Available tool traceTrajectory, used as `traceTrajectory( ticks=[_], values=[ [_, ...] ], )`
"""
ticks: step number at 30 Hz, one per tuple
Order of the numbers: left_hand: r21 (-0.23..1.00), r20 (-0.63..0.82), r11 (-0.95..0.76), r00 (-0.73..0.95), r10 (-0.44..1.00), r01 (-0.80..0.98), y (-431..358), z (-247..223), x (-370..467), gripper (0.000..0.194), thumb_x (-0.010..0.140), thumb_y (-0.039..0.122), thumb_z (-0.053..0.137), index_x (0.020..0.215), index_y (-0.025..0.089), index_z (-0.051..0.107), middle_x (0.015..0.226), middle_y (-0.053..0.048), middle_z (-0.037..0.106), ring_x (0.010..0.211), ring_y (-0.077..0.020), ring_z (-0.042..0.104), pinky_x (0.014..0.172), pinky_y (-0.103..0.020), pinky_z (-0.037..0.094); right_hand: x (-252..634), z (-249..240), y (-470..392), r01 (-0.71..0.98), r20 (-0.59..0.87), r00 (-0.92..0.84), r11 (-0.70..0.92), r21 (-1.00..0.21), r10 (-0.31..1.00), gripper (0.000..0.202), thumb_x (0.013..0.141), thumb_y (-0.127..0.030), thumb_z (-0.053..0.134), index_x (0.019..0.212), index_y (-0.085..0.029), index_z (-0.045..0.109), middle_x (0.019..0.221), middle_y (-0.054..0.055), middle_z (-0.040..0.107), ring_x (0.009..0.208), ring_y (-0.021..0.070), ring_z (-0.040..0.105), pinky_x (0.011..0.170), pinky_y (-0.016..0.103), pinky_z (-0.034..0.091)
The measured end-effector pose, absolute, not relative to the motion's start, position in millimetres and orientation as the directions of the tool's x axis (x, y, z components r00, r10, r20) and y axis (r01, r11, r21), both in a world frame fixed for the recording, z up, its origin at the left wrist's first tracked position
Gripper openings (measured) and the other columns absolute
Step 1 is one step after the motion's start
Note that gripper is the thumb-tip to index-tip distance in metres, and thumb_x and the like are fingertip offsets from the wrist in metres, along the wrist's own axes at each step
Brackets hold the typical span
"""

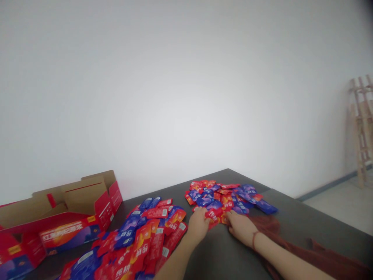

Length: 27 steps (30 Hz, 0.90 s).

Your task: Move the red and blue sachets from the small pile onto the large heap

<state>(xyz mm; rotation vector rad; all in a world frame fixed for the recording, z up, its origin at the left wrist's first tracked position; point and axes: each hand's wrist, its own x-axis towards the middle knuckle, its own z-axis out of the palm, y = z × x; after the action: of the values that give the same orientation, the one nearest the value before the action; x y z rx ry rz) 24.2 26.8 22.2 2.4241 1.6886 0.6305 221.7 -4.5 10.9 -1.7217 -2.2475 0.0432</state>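
My left hand [198, 224] is closed at the left edge of a red and orange foil packet [214, 216], its fingers curled and partly hidden. Across from it, my right hand [241, 228], with a thin cord bracelet at the wrist, pinches near the packet's right side. Both hands are at the near edge of a loose pile of red and blue packets [205, 200]. To the left of my left forearm spreads a larger heap of similar packets [140, 243], several with white barcode labels.
Open-topped red and blue cardboard boxes [70, 231] stand at the left. A brown cloth [314, 251] lies under and beside my right forearm on the dark table [291, 217]. Behind is a white wall [186, 97]; a wooden rack [363, 128] leans at the far right.
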Motion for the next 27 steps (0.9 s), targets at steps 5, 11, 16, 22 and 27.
traceTrajectory(
  ticks=[5, 11, 16, 22, 27],
  values=[
    [0.980, 0.131, -0.133, 0.027, 0.991, 0.151, 26.0, -0.7, 33.1, 0.024, 0.080, 0.029, 0.059, 0.100, 0.019, 0.050, 0.100, -0.006, 0.066, 0.092, -0.0211, 0.063, 0.080, -0.032, 0.050, 227.7, 26.8, -6.0, 0.909, 0.345, -0.188, 0.296, -0.294, 0.919, 0.018, 0.081, -0.012, 0.044, 0.096, -0.018, 0.052, 0.103, 0.010, 0.058, 0.085, 0.0202, 0.061, 0.072, 0.029, 0.042],
    [0.972, -0.122, 0.117, 0.015, 0.992, 0.203, 3.4, -11.9, 16.2, 0.014, 0.090, 0.025, 0.043, 0.102, 0.019, 0.040, 0.110, -0.008, 0.059, 0.090, -0.0152, 0.064, 0.070, -0.028, 0.054, 208.6, 23.8, -24.0, 0.618, 0.461, -0.503, 0.677, -0.399, 0.731, 0.030, 0.075, -0.006, 0.047, 0.099, -0.020, 0.056, 0.101, 0.005, 0.060, 0.095, 0.0184, 0.056, 0.085, 0.029, 0.043],
    [0.661, 0.050, -0.119, 0.114, 0.992, 0.741, -9.0, 11.8, -13.3, 0.026, 0.080, 0.010, 0.045, 0.104, 0.017, 0.048, 0.118, -0.009, 0.056, 0.105, -0.0185, 0.057, 0.091, -0.036, 0.048, 194.5, 20.9, -31.5, 0.459, 0.365, -0.722, 0.801, -0.384, 0.589, 0.022, 0.083, -0.016, 0.052, 0.100, -0.021, 0.065, 0.108, 0.005, 0.064, 0.102, 0.0192, 0.056, 0.092, 0.030, 0.041],
    [0.243, 0.146, -0.568, 0.549, 0.823, 0.786, 1.7, 10.9, -7.7, 0.056, 0.080, 0.013, 0.043, 0.135, 0.019, 0.042, 0.144, -0.007, 0.042, 0.132, -0.0187, 0.036, 0.111, -0.035, 0.027, 193.8, 13.9, -25.1, 0.507, 0.324, -0.713, 0.777, -0.374, 0.621, 0.021, 0.085, -0.016, 0.049, 0.091, -0.021, 0.069, 0.101, 0.004, 0.065, 0.096, 0.0178, 0.057, 0.088, 0.029, 0.042],
    [0.150, 0.151, -0.604, 0.586, 0.797, 0.783, -6.6, 10.2, -4.3, 0.055, 0.084, 0.031, 0.048, 0.138, 0.023, 0.041, 0.135, -0.006, 0.050, 0.123, -0.0235, 0.045, 0.106, -0.041, 0.032, 213.6, 15.4, -13.9, 0.662, 0.379, -0.461, 0.595, -0.456, 0.803, 0.018, 0.079, -0.012, 0.049, 0.090, -0.019, 0.061, 0.093, 0.005, 0.061, 0.085, 0.0179, 0.057, 0.080, 0.029, 0.045]
  ],
)
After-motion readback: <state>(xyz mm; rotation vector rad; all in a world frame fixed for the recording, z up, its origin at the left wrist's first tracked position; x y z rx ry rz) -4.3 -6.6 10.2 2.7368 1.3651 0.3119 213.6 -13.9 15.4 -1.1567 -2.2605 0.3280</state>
